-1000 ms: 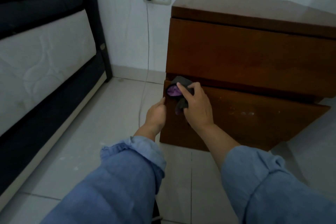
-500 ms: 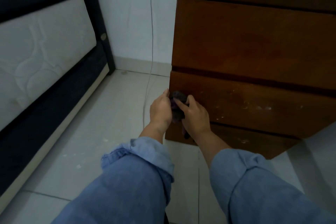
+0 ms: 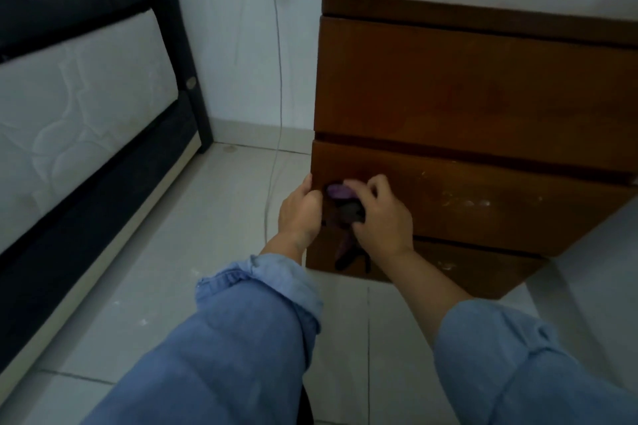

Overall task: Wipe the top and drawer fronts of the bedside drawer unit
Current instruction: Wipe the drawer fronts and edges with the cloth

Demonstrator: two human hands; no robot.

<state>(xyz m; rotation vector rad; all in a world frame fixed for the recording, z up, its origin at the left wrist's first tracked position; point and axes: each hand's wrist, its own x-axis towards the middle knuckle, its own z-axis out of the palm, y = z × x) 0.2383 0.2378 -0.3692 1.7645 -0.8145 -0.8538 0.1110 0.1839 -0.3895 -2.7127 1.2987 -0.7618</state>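
Up a little since before, the view now shows the brown wooden drawer unit [image 3: 483, 107] top. Both hands bunch the soft dark-and-purple cloth [image 3: 341, 203] against its lower drawer front [image 3: 500, 203], mid-frame: right hand [image 3: 383, 217] fingers curl over it, left hand [image 3: 300, 210] pinches its edge.

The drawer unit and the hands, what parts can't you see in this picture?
- Drawer unit, head view: its right side is cut off by the frame edge.
- Cloth, head view: mostly covered by the right hand; its full shape is hidden.
- Left hand, head view: seen from behind, so its fingertips and what they grip are hidden.
- Pale marks on the lower drawer front: too blurred to identify.
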